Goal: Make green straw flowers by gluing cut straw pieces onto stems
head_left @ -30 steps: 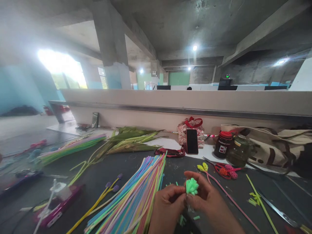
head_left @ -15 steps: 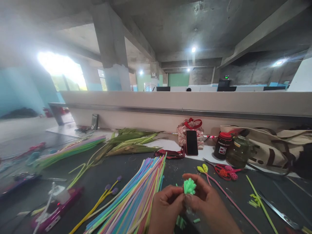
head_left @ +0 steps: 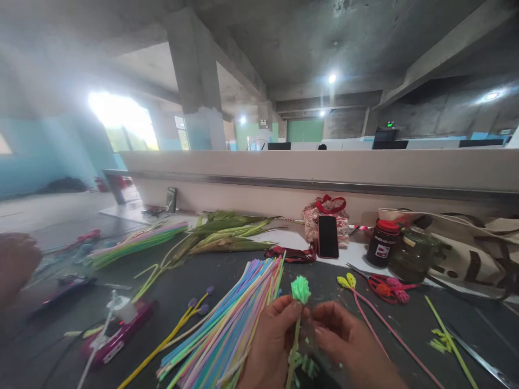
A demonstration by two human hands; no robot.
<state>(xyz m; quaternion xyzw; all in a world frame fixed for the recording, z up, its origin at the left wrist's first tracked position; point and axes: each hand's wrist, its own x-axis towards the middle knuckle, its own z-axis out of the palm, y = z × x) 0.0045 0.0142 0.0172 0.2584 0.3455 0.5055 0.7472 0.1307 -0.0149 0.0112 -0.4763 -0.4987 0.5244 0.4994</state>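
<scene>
My left hand (head_left: 272, 335) is closed, pinching the pale stem of a green pipe-cleaner flower (head_left: 300, 290) just under its head. The fluffy head stands upright above my thumb, and the stem runs down past my palm. Just right of the stem is my right hand (head_left: 344, 337), slightly blurred, its fingers loosely curled and apart with nothing visible in them. Short green clippings (head_left: 308, 366) lie on the dark table below. Left of my hands spreads a large bundle of pastel pipe cleaners (head_left: 227, 319), partly behind my left wrist.
A yellow stem with purple balls (head_left: 178, 327) and a magenta power strip (head_left: 119, 332) lie left. Corn husks (head_left: 227, 237), a phone (head_left: 328, 236), a red-lidded jar (head_left: 382, 243) and a glass jar (head_left: 411, 256) stand behind. Scissors (head_left: 480, 359) lie right. A blurred hand (head_left: 16, 265) appears far left.
My right hand has come off the green flower head and moved slightly right. My left hand now holds the flower upright, its stem showing. The view has turned slightly left; a blurred hand entered there.
</scene>
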